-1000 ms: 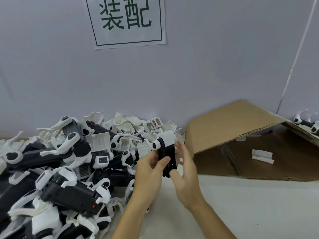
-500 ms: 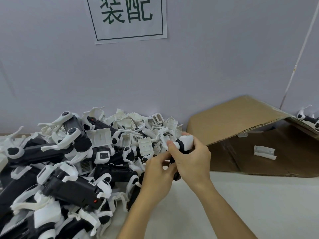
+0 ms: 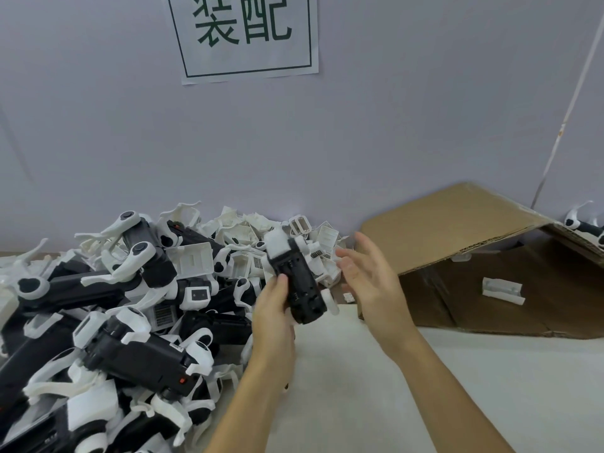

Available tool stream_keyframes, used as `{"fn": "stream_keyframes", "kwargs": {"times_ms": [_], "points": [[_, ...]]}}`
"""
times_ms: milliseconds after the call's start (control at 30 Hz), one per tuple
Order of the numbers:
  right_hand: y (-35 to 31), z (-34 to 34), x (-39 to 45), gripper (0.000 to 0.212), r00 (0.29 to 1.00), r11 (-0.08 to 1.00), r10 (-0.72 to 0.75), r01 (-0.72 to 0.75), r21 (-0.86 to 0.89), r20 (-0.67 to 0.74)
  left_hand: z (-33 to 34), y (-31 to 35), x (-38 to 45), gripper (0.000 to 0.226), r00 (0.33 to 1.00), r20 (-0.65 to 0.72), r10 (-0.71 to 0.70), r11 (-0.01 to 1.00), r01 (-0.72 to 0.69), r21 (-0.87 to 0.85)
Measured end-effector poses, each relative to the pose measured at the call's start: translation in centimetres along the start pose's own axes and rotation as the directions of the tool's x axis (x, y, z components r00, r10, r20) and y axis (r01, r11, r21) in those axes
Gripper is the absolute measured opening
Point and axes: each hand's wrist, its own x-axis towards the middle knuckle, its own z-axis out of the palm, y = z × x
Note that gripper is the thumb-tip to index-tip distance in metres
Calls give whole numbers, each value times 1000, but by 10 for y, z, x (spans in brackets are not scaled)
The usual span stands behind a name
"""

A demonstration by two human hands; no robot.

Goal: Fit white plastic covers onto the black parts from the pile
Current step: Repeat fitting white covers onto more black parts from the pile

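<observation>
My left hand grips a black part from below, holding it upright and tilted above the table. A white plastic cover sits on the part's upper end. My right hand hovers just to the right of the part with its fingers spread and relaxed, holding nothing. To the left lies the big pile of black parts with white pieces. Loose white covers are heaped at the back of the pile against the wall.
A flattened cardboard box stands open at the right with one white piece inside it. More assembled parts show at the far right edge. A white table surface lies in front, a wall with a paper sign behind.
My right hand has let go of the part's top and drawn back to the right, opening. The left hand now holds the part alone, turned so its black face shows.
</observation>
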Motion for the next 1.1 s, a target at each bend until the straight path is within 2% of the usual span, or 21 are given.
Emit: {"fn": "stream_keyframes", "kwargs": {"times_ms": [33, 67, 200, 333, 500, 567, 633, 733, 833, 900, 1100], "points": [[0, -3, 1, 35, 1000, 1000, 11, -10, 9, -18, -1, 2, 0, 34, 999, -5, -44, 996, 44, -84], [1, -5, 2, 31, 999, 1000, 27, -27, 11, -26, -2, 4, 1, 37, 998, -7, -59, 994, 58, -90], [8, -7, 3, 26, 993, 993, 117, -117, -3, -34, 0, 2, 1, 18, 999, -45, -25, 996, 29, 82], [15, -8, 4, 26, 984, 984, 176, -177, -17, -40, 3, 3, 0, 33, 992, -100, -71, 997, 67, -36], [21, -9, 5, 29, 969, 969, 243, -244, -23, -29, 7, 14, -3, 46, 991, -28, -132, 974, 124, -190], [19, -10, 5, 36, 960, 959, 278, -276, -60, 21, 5, 15, -5, 39, 991, -11, -130, 964, 124, -234], [16, -12, 2, 40, 936, 946, 322, -314, -80, 142, 2, 14, -4, 32, 990, 14, -141, 955, 140, -263], [12, -13, -2, 46, 845, 934, 338, -354, -40, 415, -2, 13, -3, 36, 975, 74, -211, 941, 223, -253], [10, -10, -6, 52, 764, 914, 335, -407, 9, 551, -4, 11, -2, 33, 984, 16, -178, 969, 178, -170], [10, -2, -8, 50, 750, 911, 325, -411, 21, 576, -3, 10, 0, 26, 990, -32, -137, 985, 133, -114], [21, 17, -10, 32, 834, 934, 288, -353, 55, 471, -2, 6, 2, 22, 993, -58, -105, 993, 100, -69]]}}
